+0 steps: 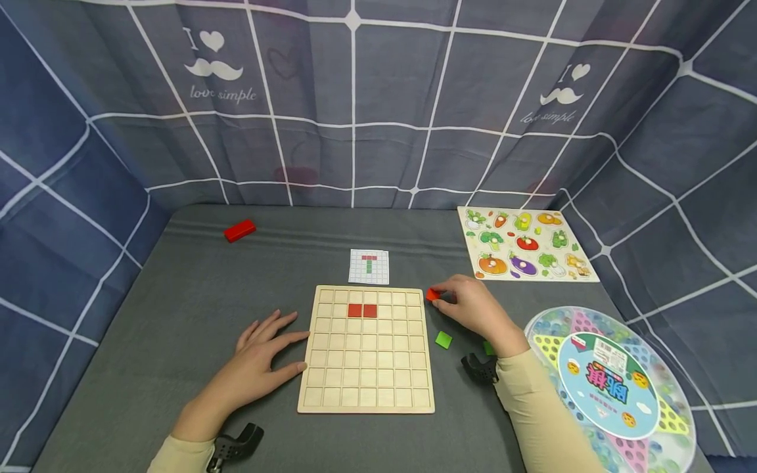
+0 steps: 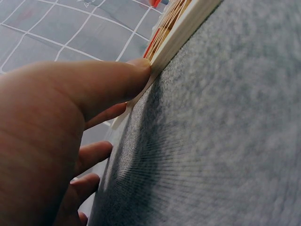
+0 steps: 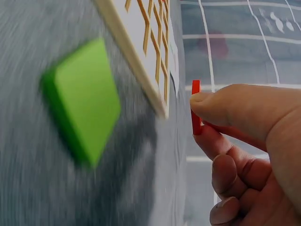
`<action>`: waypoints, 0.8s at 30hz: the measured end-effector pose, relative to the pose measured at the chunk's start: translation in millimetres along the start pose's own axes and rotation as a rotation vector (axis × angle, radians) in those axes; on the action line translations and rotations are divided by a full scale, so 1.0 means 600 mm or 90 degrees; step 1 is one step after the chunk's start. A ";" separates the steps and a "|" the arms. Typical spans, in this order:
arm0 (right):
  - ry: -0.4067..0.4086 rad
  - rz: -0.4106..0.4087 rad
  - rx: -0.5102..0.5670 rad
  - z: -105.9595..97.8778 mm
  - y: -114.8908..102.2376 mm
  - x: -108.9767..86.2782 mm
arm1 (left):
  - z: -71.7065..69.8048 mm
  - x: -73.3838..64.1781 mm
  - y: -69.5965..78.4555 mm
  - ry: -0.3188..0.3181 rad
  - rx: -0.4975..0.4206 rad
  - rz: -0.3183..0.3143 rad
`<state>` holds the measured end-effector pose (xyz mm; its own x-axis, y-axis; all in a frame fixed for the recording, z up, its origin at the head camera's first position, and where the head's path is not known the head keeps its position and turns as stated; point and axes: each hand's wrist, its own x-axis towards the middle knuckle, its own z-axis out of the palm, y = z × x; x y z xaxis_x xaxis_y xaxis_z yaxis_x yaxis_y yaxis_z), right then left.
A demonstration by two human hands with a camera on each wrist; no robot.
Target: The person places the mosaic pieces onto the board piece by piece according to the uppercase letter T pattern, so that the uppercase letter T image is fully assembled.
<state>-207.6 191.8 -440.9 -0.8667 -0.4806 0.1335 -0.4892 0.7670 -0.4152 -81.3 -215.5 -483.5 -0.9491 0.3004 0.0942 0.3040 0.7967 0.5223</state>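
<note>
A wooden grid board (image 1: 367, 361) lies flat in the middle of the table, with two red square tiles (image 1: 363, 311) side by side in its upper rows. My left hand (image 1: 251, 368) rests at the board's left edge, fingers spread and extended, thumb (image 2: 127, 77) and forefinger touching the rim. Off the board's upper right corner, my right hand (image 1: 473, 309) pinches a red square tile (image 3: 196, 120) between thumb and fingers. Below that hand a green tile (image 1: 443, 339) lies on the cloth. Another green piece (image 1: 489, 348) is partly hidden by the right wrist.
Behind the board lies a small pattern card (image 1: 369, 267) showing a red and green T. A red block (image 1: 239, 230) sits far left. A vegetable picture board (image 1: 514, 247) is at the back right, with a round game board (image 1: 674, 387) near the right forearm.
</note>
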 end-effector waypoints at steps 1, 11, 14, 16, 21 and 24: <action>-0.004 -0.009 0.000 0.003 -0.005 0.003 | 0.000 0.000 0.000 0.001 0.000 0.001; -0.051 -0.079 0.020 0.030 -0.054 0.031 | -0.002 -0.001 -0.002 0.009 -0.009 0.019; -0.068 -0.097 0.018 0.037 -0.066 0.039 | -0.002 0.000 -0.001 0.006 -0.009 0.017; -0.079 -0.115 0.008 0.042 -0.074 0.044 | -0.003 0.000 -0.001 0.005 -0.009 0.016; -0.103 -0.147 0.000 0.053 -0.087 0.053 | -0.003 -0.001 -0.001 0.012 -0.011 0.021; -0.110 -0.161 0.006 0.057 -0.093 0.055 | -0.002 -0.002 -0.003 0.014 -0.010 0.021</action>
<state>-205.7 118.6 -443.8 -0.6878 -0.7217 0.0786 -0.6856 0.6102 -0.3969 -81.0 -217.9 -483.3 -0.9399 0.3156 0.1300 0.3347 0.7776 0.5322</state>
